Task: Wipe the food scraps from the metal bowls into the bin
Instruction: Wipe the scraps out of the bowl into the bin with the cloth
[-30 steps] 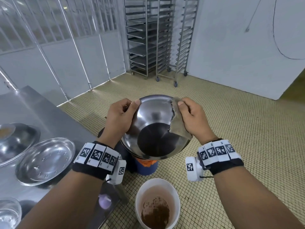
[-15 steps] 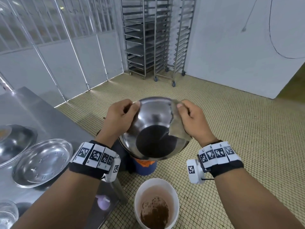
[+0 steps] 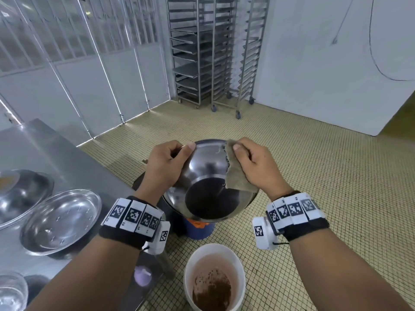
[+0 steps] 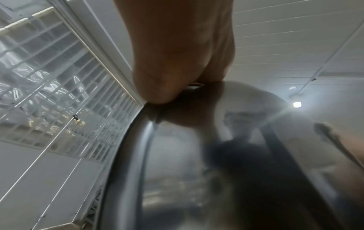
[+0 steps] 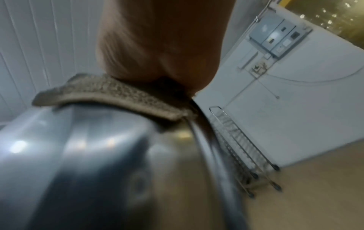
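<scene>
I hold a shiny metal bowl [image 3: 206,173] tilted toward me in mid-air, above the floor. My left hand [image 3: 167,163] grips its left rim, thumb on the inside. My right hand [image 3: 251,163] pinches a brownish cloth [image 3: 235,176] against the bowl's right rim, thumb on the cloth. The bowl's inside looks clean, with a dark reflection at the bottom. A white bin [image 3: 214,277] holding brown food scraps stands on the floor below the bowl. The left wrist view shows the bowl rim [image 4: 135,155] under my thumb; the right wrist view shows the cloth [image 5: 110,96] over the rim.
A steel table [image 3: 51,151] at the left carries two more metal bowls [image 3: 60,221] [image 3: 22,194] and a glass vessel [image 3: 11,292]. A blue-and-orange container [image 3: 198,228] sits on the tiled floor behind the bin. Wheeled tray racks [image 3: 215,52] stand by the far wall.
The cloth and my right thumb have slid up along the bowl's right rim toward its far edge. The bowl stays tilted over the bin in my left hand.
</scene>
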Demonstrator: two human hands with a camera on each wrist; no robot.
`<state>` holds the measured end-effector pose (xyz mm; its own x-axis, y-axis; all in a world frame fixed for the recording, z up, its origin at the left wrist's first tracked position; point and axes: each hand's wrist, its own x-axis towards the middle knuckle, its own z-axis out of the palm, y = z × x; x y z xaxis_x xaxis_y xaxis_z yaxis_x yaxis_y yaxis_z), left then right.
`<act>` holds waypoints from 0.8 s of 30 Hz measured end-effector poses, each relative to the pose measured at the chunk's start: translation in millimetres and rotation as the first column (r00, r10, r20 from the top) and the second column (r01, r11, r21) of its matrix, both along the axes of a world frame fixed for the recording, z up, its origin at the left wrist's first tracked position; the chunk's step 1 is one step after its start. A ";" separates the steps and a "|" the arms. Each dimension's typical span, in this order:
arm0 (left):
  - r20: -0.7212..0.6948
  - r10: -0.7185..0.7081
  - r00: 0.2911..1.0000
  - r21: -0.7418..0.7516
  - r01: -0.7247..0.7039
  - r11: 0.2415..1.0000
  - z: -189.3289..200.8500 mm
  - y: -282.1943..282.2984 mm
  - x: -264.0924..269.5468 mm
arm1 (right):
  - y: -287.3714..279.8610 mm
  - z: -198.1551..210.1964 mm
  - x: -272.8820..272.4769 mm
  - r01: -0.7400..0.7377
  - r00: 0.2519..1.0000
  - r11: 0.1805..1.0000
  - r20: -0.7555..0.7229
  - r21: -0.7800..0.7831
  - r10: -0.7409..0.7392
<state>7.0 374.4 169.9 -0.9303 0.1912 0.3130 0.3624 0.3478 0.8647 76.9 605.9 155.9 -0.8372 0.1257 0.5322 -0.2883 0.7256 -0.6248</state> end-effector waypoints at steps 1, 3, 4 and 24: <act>-0.015 -0.006 1.000 0.003 0.006 1.000 2.1 1.0 0.6 | -0.4 5.5 -2.0 -0.016 1.000 0.999 0.006 0.048 0.016; -0.031 0.014 0.999 0.043 -0.013 0.999 5.9 -2.1 -2.0 | 1.3 8.5 -1.8 -0.021 1.000 1.000 0.000 0.016 0.021; -0.016 0.039 0.999 0.095 -0.037 0.995 8.0 -5.7 -3.8 | 2.7 6.2 0.6 -0.009 1.000 0.998 -0.003 -0.065 0.009; 0.708 -0.116 0.696 0.394 -0.254 0.883 -2.5 6.7 -8.2 | -42.1 -30.5 16.9 -0.162 0.978 0.982 -0.120 0.102 0.173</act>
<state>-1.2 381.1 167.4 -0.9064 0.1348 -0.4003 -0.4165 -0.1272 0.9002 93.8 563.9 125.5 -0.7668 -0.0642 0.6387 -0.4835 0.7123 -0.5088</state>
